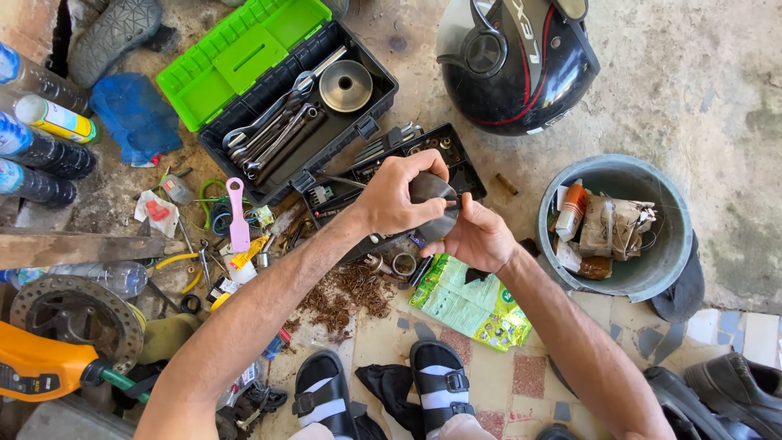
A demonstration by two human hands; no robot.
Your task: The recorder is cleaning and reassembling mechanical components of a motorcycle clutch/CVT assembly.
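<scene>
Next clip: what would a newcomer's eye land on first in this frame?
At the centre, the left hand and right hand together hold a dark round metal disc above the cluttered floor. Behind them at upper left sits an open black toolbox with a bright green lid, full of wrenches. A glossy black helmet lies at top right, a grey bucket of rubbish below it.

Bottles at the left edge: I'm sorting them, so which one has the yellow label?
The white-capped bottle, second from the top of the stack. The other bottles beside it are dark with blue labels.
</scene>
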